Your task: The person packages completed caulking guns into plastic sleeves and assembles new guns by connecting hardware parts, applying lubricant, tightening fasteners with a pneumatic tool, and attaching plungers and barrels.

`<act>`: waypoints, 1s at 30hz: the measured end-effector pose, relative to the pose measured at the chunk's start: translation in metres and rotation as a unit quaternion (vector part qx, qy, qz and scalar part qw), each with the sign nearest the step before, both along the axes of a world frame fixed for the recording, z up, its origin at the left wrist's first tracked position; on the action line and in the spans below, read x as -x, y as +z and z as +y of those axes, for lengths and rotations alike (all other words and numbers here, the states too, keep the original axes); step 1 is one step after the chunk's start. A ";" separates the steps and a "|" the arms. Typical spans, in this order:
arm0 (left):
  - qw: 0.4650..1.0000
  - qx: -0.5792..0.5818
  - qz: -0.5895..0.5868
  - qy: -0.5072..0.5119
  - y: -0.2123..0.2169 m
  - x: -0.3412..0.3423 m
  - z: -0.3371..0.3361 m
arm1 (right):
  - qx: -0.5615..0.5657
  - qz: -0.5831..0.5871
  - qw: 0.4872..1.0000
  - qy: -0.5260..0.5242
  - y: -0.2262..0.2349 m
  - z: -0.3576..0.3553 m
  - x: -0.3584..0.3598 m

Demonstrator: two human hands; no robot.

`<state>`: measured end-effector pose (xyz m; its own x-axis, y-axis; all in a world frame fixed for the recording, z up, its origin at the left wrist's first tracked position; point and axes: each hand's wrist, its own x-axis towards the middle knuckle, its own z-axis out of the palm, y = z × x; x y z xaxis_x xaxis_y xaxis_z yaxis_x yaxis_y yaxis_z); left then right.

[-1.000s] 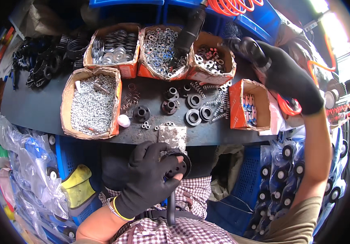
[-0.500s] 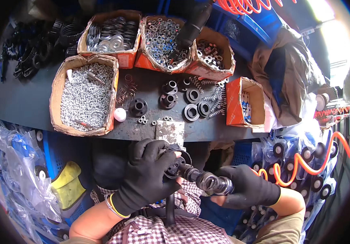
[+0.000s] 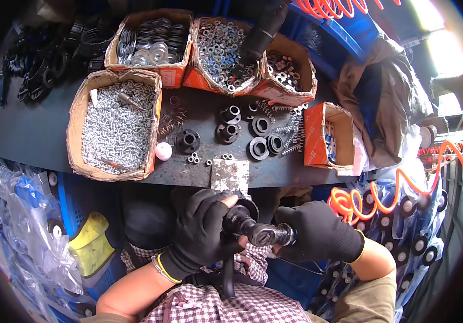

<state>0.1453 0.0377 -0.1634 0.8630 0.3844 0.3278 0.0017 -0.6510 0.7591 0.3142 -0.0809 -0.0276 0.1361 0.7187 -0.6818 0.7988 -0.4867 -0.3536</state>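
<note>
Above my lap, my gloved left hand (image 3: 203, 225) is wrapped round a black round flanged part (image 3: 249, 206) with a dark tube below it. My gloved right hand (image 3: 320, 232) grips a dark air ratchet wrench (image 3: 267, 234), mostly hidden in the palm. The wrench's round head lies beside the left fingers, and its socket end reaches into the middle of the round part. Whether the socket sits on a fastener is hidden. Just beyond the left hand, a worn metal plate (image 3: 230, 174) sticks out at the bench edge.
On the bench (image 3: 32, 137) stand a carton of screws (image 3: 115, 126), a carton of nuts (image 3: 223, 51), a carton of washers (image 3: 153, 43) and a small carton (image 3: 328, 137). Black flanged bushings (image 3: 227, 132) and springs (image 3: 295, 132) lie between. A coiled orange hose (image 3: 378, 202) hangs right.
My right hand has moved slightly up and left, and the wrench head has turned and come closer to the round part. The orange hose has shifted. The whole view has moved a little.
</note>
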 end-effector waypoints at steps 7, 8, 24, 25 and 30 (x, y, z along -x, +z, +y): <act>0.998 -0.006 -0.048 0.035 -0.010 -0.003 -0.003 | -0.006 -0.021 0.999 0.024 -0.006 0.007 -0.005; 0.998 -0.006 -0.048 0.039 -0.010 -0.004 -0.004 | 0.011 -0.036 0.999 0.033 -0.007 0.006 -0.004; 0.995 0.028 -0.073 0.066 -0.018 -0.004 -0.011 | -0.007 0.032 0.999 0.008 -0.015 0.014 -0.014; 0.995 0.019 -0.072 0.061 -0.020 -0.004 -0.012 | 0.002 0.040 0.999 0.005 -0.018 0.011 -0.017; 0.995 0.026 -0.077 0.057 -0.022 -0.006 -0.014 | 0.047 0.053 0.997 0.027 -0.021 0.002 -0.018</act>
